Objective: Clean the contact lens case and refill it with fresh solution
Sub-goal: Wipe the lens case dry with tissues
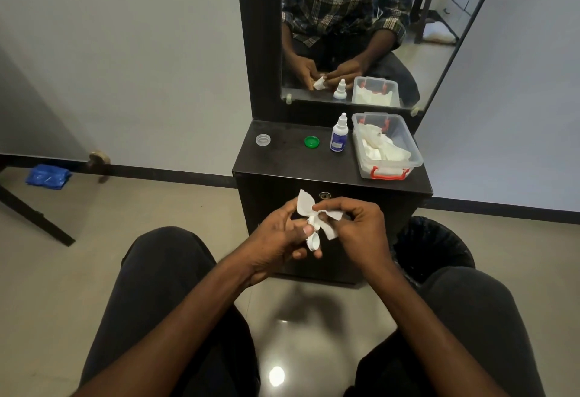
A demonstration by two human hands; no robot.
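- White plastic contact lens case (314,241) sits in my left hand (279,239), held in front of the dark cabinet and above my lap; the thumb presses across its upper well and the fingers curl under it, so the hand is clamped on the case.
- My right hand (354,227) pinches a crumpled white paper tissue (306,205) between thumb and forefinger, and the tissue is pushed into the upper part of the case; one corner of it sticks up above the left hand's fingers.
- From the head camera I see the black dresser top (282,158) beyond my hands. On it, a clear round cap (263,139) lies at the left, a green round cap (312,142) lies to its right, well apart from it, and both are off the case.
- Just right of the green cap stands a small white solution bottle with a blue label (338,134), upright, its nozzle cap on.
- Beside the bottle sits a clear plastic box with red latches (387,166), open-topped, with white tissues (383,148) inside.
- A mirror (361,29) rises behind the dresser top and reflects the hands, bottle and box.
- A black bin (439,246) stands on the floor by my right knee.
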